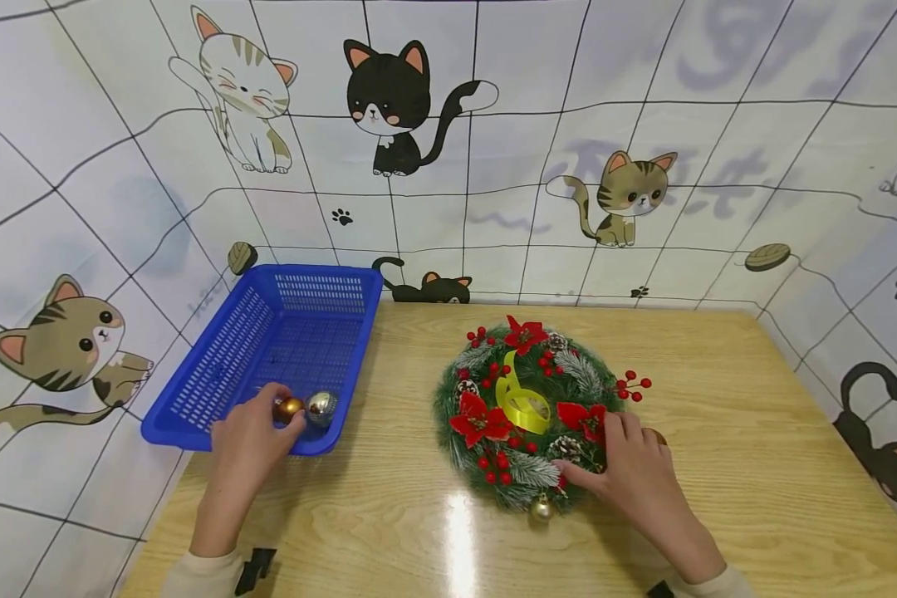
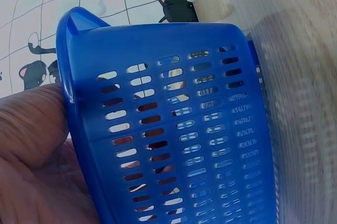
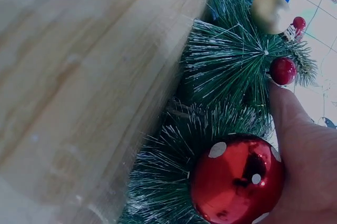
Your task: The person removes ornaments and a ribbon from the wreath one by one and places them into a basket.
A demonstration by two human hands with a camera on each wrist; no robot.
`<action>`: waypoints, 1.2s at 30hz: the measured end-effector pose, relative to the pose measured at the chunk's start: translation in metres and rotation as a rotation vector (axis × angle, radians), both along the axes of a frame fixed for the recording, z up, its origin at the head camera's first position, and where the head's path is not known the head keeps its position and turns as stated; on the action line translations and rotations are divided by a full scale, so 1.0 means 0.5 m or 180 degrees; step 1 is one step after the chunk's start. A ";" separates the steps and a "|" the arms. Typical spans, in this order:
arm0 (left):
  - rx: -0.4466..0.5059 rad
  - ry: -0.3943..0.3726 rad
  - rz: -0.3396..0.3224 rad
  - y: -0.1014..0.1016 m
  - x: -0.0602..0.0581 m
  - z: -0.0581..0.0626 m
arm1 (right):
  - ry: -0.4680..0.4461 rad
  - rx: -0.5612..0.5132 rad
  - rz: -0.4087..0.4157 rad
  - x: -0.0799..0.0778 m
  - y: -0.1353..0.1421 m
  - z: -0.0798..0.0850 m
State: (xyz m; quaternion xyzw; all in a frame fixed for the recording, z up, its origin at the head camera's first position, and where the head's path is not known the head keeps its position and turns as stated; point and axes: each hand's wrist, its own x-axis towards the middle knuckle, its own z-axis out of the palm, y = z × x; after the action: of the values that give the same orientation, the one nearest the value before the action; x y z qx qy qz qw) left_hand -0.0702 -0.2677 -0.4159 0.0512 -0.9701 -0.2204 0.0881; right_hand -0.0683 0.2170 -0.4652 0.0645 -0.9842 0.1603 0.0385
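Observation:
My left hand (image 1: 254, 436) reaches over the near rim of a blue plastic basket (image 1: 265, 270) and pinches a copper-coloured bauble (image 1: 291, 408) between thumb and fingers. A silver bauble (image 1: 321, 407) lies just right of it. In the left wrist view the basket's slotted wall hides most of that hand. On the table, my right hand (image 1: 631, 465) grips the right edge of a green Christmas wreath (image 1: 526, 472) with red flowers, berries and pine cones. Close to this hand, a red bauble with white dots (image 3: 237, 179) shows in the right wrist view.
A yellow ribbon (image 1: 526, 415) lies curled in the wreath's middle. One small gold bauble (image 1: 541, 508) sits at its near edge, and a berry sprig (image 1: 631, 385) sticks out to the right. Behind the wooden table (image 1: 755, 465) stands a cat-patterned wall covering (image 1: 523, 166).

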 end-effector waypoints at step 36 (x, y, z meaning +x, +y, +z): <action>0.0948 0.1032 -0.0277 0.089 0.022 0.020 | -0.0016 -0.0058 0.0029 0.023 0.005 0.011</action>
State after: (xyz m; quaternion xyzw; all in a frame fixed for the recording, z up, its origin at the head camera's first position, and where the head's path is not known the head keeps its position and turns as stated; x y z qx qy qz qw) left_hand -0.0590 -0.2230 -0.4058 -0.0144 -0.9013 -0.3701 0.2248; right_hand -0.0570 0.2198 -0.4596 0.0683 -0.9825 0.1696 0.0359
